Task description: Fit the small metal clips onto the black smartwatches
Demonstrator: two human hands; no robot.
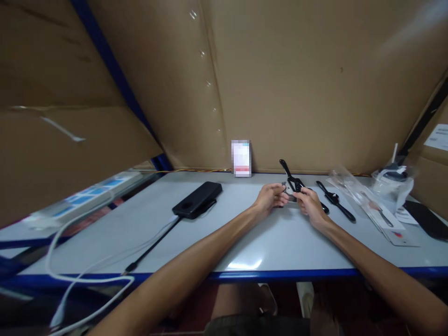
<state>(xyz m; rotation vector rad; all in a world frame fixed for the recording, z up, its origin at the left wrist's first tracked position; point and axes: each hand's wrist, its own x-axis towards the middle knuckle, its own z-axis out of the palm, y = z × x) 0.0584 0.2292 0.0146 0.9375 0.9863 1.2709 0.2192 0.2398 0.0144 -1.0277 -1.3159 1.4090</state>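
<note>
My left hand [270, 199] is closed, its fingers pinching one side of a small grey metal piece [289, 190]. From the other side my right hand [311, 204] closes on the same piece with thumb and fingertips. Right behind the fingers lies a black two-handled spokeshave [286, 168], slanting from upper left to lower right and partly covered by my right hand. I cannot tell whether the right fingers also touch it. Another black spokeshave [336, 200] rests on the table to the right, apart from both hands.
A clear plastic package [376, 210] and a plastic-wrapped cup [391, 184] stand right, near a dark flat object [427, 219]. A lit phone [241, 158] leans on the cardboard wall [297, 84]. Left are a black power bank [198, 199], a power strip [87, 198] and white cables [52, 252].
</note>
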